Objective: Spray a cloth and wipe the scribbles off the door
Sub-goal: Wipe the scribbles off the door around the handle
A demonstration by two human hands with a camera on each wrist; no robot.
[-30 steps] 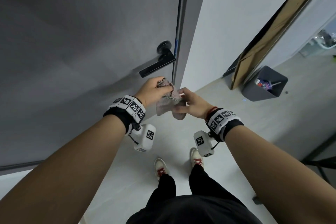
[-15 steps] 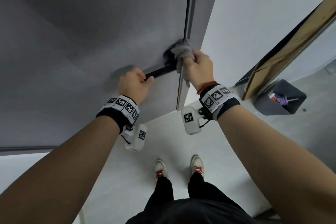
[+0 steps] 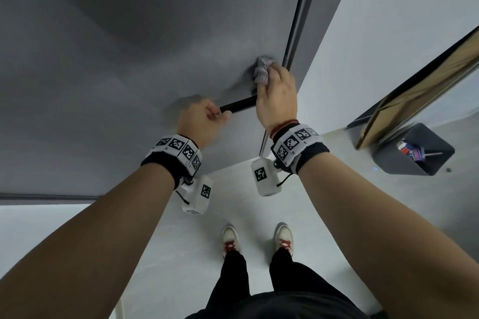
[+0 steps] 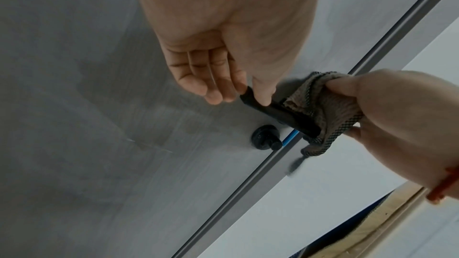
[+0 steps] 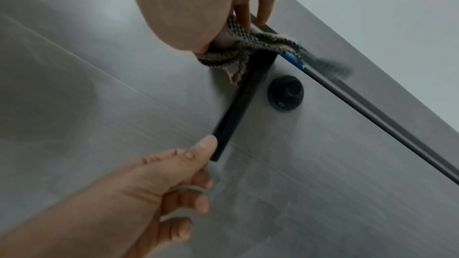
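Note:
The grey door [image 3: 129,59] fills the left of the head view. Its black lever handle [image 3: 237,105] points left. My left hand [image 3: 201,118] pinches the free end of the handle [image 5: 224,140] between thumb and fingers. My right hand [image 3: 276,96] grips a bunched checked cloth [image 3: 262,70] and presses it on the door just above the handle's base, near the door edge. The cloth [image 4: 320,109] drapes over the handle's inner end. A blue mark [image 5: 293,59] runs along the door edge under the cloth. A round black lock knob [image 4: 265,139] sits below the handle.
A white wall [image 3: 375,46] stands right of the door edge. A wood-backed panel [image 3: 414,85] leans on it. A dark grey bin [image 3: 412,150] holding several items rests on the pale floor [image 3: 233,215]. My shoes [image 3: 230,241] stand close to the door.
The right hand carried the cloth up from in front of me to the door and now a little higher above the handle base. The left hand let the cloth go and took the handle's end.

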